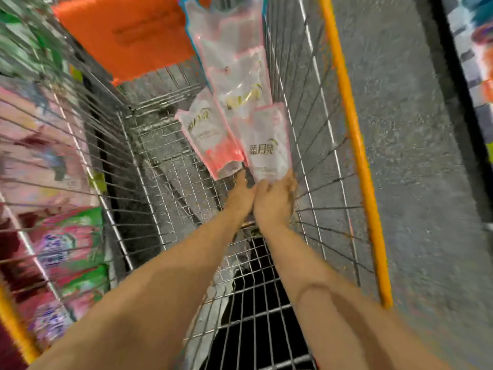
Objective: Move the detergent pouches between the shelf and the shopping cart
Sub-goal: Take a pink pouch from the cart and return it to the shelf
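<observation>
Gripped by its bottom edge in the right hand [277, 201], thumb and fingers curled round it: the near detergent pouch [266, 145], probably so as to set it flat on the wire floor or lift it clear. Pressed close alongside, touching: the left hand [240, 194], fingertips at the bottom edge of the second pouch [210, 137]; cannot tell whether pinching or merely touching. Laid overlapping further along, against the right wall of the shopping cart [306, 76]: two more pouches [237, 84], likely lined up to stop them sliding. Folded up at the far end: an orange seat flap [128, 36]. Beyond the left wires, blurred: the shelf [26, 161] with pink and green packs [72, 236].
</observation>
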The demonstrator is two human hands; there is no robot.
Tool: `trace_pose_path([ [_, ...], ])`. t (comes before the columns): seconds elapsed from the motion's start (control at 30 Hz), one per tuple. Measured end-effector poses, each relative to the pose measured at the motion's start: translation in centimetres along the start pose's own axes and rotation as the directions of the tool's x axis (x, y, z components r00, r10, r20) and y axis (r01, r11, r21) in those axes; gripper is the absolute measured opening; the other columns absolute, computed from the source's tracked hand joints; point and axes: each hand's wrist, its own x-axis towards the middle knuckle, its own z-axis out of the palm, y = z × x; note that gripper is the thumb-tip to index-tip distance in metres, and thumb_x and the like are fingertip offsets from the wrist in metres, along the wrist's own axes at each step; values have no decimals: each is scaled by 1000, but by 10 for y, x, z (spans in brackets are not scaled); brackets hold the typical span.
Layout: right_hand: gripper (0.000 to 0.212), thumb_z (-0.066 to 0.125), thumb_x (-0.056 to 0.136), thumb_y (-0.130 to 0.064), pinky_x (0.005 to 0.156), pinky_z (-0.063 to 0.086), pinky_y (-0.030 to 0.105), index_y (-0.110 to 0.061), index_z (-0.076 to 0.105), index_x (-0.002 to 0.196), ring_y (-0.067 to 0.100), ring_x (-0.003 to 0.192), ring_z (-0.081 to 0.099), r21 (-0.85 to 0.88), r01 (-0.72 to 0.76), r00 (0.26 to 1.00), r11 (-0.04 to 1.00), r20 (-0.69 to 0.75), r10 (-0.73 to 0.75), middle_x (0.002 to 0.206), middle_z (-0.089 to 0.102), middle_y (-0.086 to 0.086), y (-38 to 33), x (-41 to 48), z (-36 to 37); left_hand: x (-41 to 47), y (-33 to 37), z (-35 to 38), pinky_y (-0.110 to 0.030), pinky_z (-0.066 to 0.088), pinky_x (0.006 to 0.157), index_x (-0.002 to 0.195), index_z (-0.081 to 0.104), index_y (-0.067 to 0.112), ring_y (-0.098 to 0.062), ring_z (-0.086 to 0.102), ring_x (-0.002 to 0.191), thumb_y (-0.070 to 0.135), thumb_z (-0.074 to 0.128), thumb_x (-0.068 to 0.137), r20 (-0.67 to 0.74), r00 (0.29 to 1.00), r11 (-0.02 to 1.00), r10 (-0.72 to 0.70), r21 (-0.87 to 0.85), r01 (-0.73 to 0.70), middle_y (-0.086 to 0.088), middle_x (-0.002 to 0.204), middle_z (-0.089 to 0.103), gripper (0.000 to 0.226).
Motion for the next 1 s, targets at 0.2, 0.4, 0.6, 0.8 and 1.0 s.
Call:
trace_pose_path([
  [0.2, 64, 39, 97, -40, 111, 29, 47, -13, 14, 149, 27, 141, 24, -74, -6, 1000, 997, 16, 7, 155, 17, 11, 7, 10, 7, 31, -15, 7, -29, 52, 80, 134, 36, 18, -19, 60, 101, 35, 60, 89, 52, 993, 968, -109, -222, 118, -7, 122, 60, 54],
  [0.4, 61, 37, 98, -40, 108, 31, 45, -8, 19, 147, 29, 137, 30, -119, -7, 1000, 993, 26, 10, 148, 30, 18, 9, 14, 9, 39, -19, 15, -29, 47, 81, 131, 31, 12, -20, 57, 95, 30, 62, 87, -2, 992, 960, -124, -254, 120, -4, 111, 56, 56],
  [0.6, 50, 39, 94, -50, 95, 41, 42, -6, 52, 117, 31, 110, 52, -251, 19, 994, 968, 112, 10, 118, 54, 15, 10, 16, 6, 28, -24, -3, -18, 52, 57, 107, 58, 12, -4, 67, 69, 33, 49, 94, 213, 968, 858, -134, -463, 221, 9, 75, 71, 27],
  [0.8, 57, 59, 85, -49, 81, 43, 37, -4, 47, 117, 35, 105, 54, -69, -51, 997, 996, 61, 55, 120, 49, 17, 9, -18, 1, -6, -17, -17, -28, 50, 77, 96, 64, 20, -13, 67, 86, 42, 48, 91, 245, 963, 843, -112, -490, 223, 3, 88, 72, 27],
  [1.0, 62, 60, 82, -51, 80, 45, 37, -5, 43, 120, 33, 104, 57, 71, 47, 999, 996, 12, -48, 117, 54, 15, -16, -61, -27, -68, 13, -30, -25, 50, 84, 115, 57, 15, -12, 65, 90, 36, 43, 95, 171, 984, 859, 52, -510, 44, 3, 95, 69, 32],
])
